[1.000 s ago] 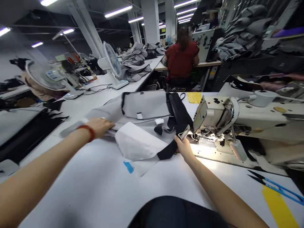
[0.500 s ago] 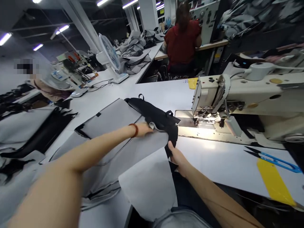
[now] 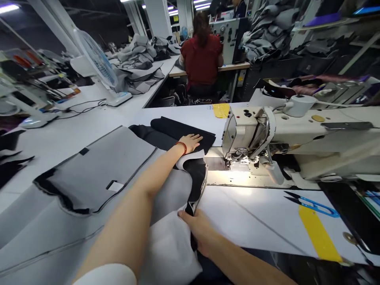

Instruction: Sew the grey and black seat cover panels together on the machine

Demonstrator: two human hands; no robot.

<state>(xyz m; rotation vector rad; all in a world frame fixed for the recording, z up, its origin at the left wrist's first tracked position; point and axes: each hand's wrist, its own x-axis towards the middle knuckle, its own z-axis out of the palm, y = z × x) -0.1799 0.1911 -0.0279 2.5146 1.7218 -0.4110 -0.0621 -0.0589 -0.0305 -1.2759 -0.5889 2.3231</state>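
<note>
Left hand [image 3: 190, 143]: fingers spread on cloth [image 3: 124, 154]
Right hand [image 3: 202, 229]: fingers seemingly pinching its edge [image 3: 205, 178]
Cloth: best smoothed flat

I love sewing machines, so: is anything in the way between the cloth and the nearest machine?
Nothing visible is. The right hand pinches the cloth, and only bare metal plate shows between the cloth and the sewing machine's head. The scissors lie off to one side.

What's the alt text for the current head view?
Left hand spread on black fabric, right hand gripping the edge of grey fabric, beside a lit sewing machine. Blue-handled snips lie at right; a person in red is beyond.
</note>
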